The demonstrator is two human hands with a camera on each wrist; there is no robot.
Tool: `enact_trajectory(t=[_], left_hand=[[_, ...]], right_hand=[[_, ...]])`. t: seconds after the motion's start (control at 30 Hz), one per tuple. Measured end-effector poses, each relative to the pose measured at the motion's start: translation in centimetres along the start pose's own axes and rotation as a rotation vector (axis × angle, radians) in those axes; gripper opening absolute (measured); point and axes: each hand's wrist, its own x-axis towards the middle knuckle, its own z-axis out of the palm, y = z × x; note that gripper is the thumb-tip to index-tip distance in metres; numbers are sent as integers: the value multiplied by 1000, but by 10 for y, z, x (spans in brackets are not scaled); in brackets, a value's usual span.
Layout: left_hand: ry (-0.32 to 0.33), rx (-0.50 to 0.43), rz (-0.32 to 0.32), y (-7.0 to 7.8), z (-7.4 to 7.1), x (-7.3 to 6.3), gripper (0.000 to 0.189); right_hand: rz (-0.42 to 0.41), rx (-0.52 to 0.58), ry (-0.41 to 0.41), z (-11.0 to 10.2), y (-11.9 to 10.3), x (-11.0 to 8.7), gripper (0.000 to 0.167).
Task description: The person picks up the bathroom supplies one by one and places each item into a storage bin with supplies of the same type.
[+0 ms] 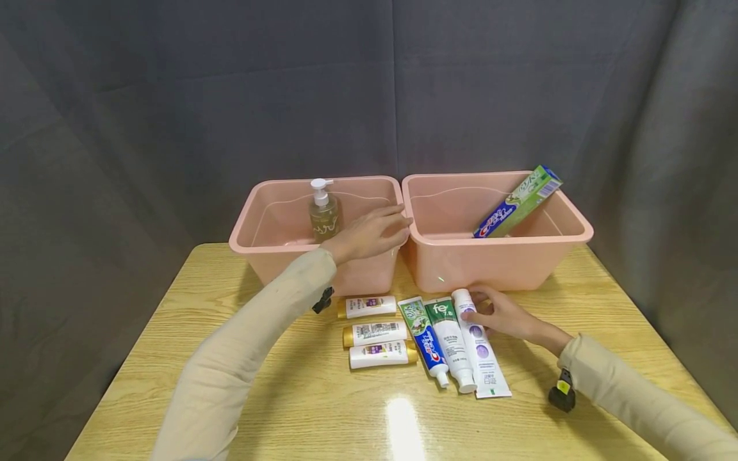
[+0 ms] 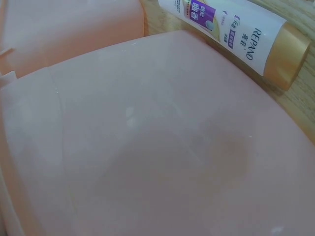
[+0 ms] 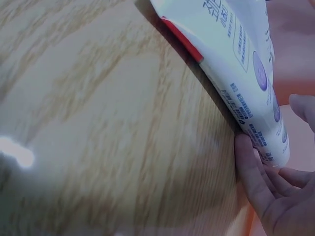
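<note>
My left hand (image 1: 375, 234) reaches over the front of the left pink bin (image 1: 271, 248), its fingers extended towards the gap between the two bins and holding nothing. A pump bottle (image 1: 324, 214) stands inside that bin behind it. On the table, my right hand (image 1: 507, 315) is at the cap end of a white toothpaste tube with purple dots (image 1: 481, 349). Its thumb touches the tube's side in the right wrist view, the other fingers (image 3: 300, 108) loosely spread near the cap. Beside it lie a green-and-white toothpaste tube (image 1: 452, 342) and a blue-and-green toothpaste tube (image 1: 425, 336).
Three white bottles with gold caps (image 1: 377, 334) lie in front of the left bin; one bottle (image 2: 241, 34) shows in the left wrist view. The right pink bin (image 1: 478, 262) holds a slanted toothpaste box (image 1: 519, 202). Dark cloth (image 1: 230, 96) hangs behind the wooden table (image 1: 311, 416).
</note>
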Motion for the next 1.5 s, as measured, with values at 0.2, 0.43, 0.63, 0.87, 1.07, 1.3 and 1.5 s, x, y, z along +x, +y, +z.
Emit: enact_trajectory(t=[0.2, 0.43, 0.63, 0.87, 1.07, 1.3, 1.5], left_hand=[[-2, 0, 1, 0, 0, 0, 49], [-12, -6, -13, 0, 0, 0, 49], [-10, -13, -17, -1, 0, 0, 50], [-3, -9, -10, -2, 1, 0, 49], [-9, -15, -8, -1, 0, 0, 51], [-7, -22, -8, 0, 0, 0, 50], [-6, -9, -12, -2, 1, 0, 49]], right_hand=[[-42, -62, 5, 2, -1, 2, 56], [0, -85, -2, 3, -4, 3, 57], [56, -112, -24, 2, -9, 4, 55], [86, -116, -47, 0, -13, 7, 41], [83, -102, -78, 0, -12, 8, 36], [56, -106, -67, -1, -13, 6, 38], [60, -69, -35, -2, -11, 3, 45]])
